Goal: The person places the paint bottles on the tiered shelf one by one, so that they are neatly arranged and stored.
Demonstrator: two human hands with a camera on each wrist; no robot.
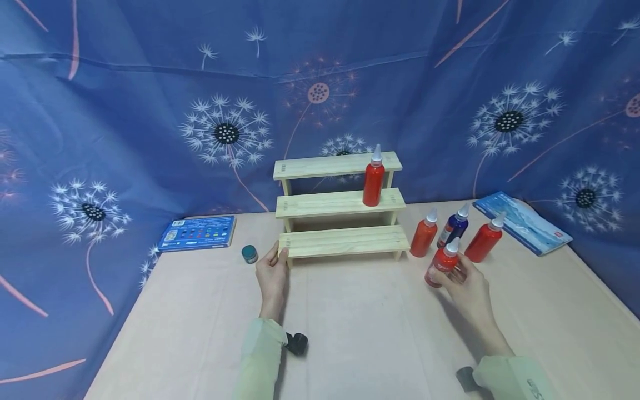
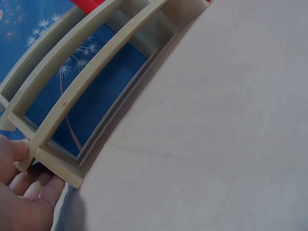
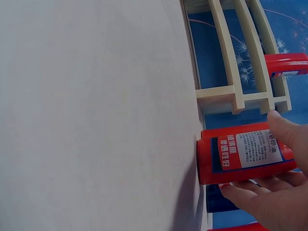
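Far L of desk (image 1: pixel 350 322): blue book (image 1: pixel 197 234), flat, nr the back edge. Next, small dark teal jar (image 1: pixel 249 254), then L hand (image 1: pixel 271 278), pinching the L end of the lowest step of the wooden rack (image 1: pixel 345 242), thumb & fingers at the corner. Rack = 3 tiers, mid-desk, toward the back; standing red btl (image 1: pixel 372 186) w/ pale nozzle on the middle tier, nr its R end. Just R of rack, on desk: orange-red btl (image 1: pixel 422 239), upright. Then the held btl (image 1: pixel 441 260), red, nozzle up, label partly visible; R hand (image 1: pixel 469 286) grips it b/w thumb & fingers, in front of the other btls. Can't tell if its base touches desk. Behind it, dark blue btl (image 1: pixel 456 225); R of that, another red btl (image 1: pixel 484 243). Far R: blue-white book (image 1: pixel 525 222), flat, angled.
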